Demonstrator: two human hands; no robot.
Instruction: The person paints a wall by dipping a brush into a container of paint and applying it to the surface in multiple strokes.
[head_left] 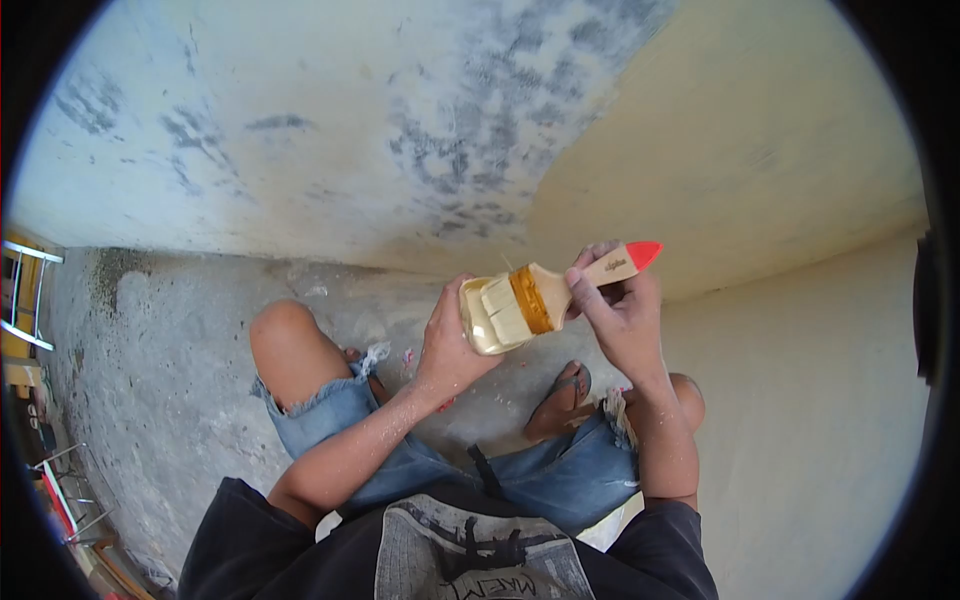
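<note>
My left hand is wrapped round a small clear container with cream-coloured paint inside. In my right hand is a wide paintbrush, gripped by its wooden handle with the red tip pointing up and right. The brush has a gold-coloured band, and its pale, paint-coated bristles lie over the mouth of the container. Both hands are raised in front of me, above my bent knees.
A wall rises ahead, whitish with dark patches on the left and cream-beige on the right. The grey concrete floor has small scraps on it. At the far left stand a white metal frame and a red-and-white folding item.
</note>
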